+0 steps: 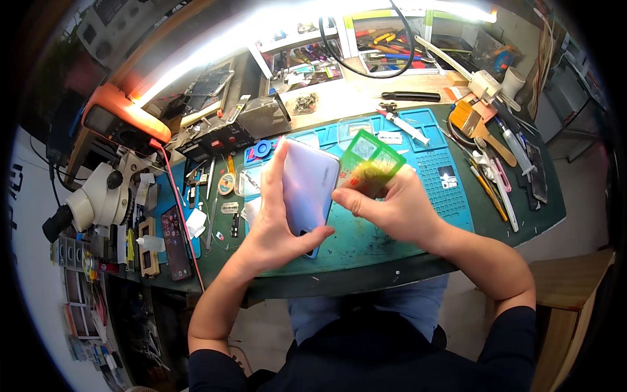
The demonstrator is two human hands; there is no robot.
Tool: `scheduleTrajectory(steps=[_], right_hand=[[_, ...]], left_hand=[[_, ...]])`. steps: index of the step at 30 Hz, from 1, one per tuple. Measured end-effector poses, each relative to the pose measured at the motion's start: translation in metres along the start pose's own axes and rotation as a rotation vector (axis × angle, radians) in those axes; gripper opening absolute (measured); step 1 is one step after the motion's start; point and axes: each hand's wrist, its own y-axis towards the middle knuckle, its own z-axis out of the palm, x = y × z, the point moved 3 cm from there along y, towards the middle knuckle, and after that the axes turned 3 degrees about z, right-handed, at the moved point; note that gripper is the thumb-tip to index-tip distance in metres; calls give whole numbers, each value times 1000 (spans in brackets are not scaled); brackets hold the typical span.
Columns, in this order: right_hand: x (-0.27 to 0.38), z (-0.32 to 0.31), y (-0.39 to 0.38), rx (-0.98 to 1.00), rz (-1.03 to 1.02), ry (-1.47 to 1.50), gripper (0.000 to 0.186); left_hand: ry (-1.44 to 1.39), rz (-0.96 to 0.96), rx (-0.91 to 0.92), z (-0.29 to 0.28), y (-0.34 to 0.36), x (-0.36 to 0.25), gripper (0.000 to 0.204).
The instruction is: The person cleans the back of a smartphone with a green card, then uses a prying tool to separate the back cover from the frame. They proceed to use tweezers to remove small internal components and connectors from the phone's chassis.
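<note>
A smartphone (311,179) with a shiny pale-violet and blue back is held up over the teal work mat (392,235). My left hand (277,219) grips it by its edges, the fingers along the left side and the thumb near the lower right corner. In my right hand (405,206) is a thin green plastic card (369,163), pinched between thumb and fingers. The card's left edge meets or lies very close to the phone's right edge; whether it enters a seam I cannot tell. Part of the card is hidden behind my fingers.
A microscope (98,196) and an orange multimeter (124,117) stand at the left. Another phone (175,242) lies near them beside a red cable. To the right are a wide brush (480,130), syringes and tweezers. Behind the mat sit a grey boxy device (261,117) and tool bins.
</note>
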Motion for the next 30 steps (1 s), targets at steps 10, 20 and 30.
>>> scheduleTrajectory(steps=[10,20,30], right_hand=[[-3,3,-1,-13,27,168,15],[18,-19,6,-217,-183,-182,33],[16,-41,7,-37,1,-45,20]], left_hand=[[81,-28,-42,4,-3,3,130],[405,80,-133,16,9,-29,115],[548,104,-221,27,11,-35,97]])
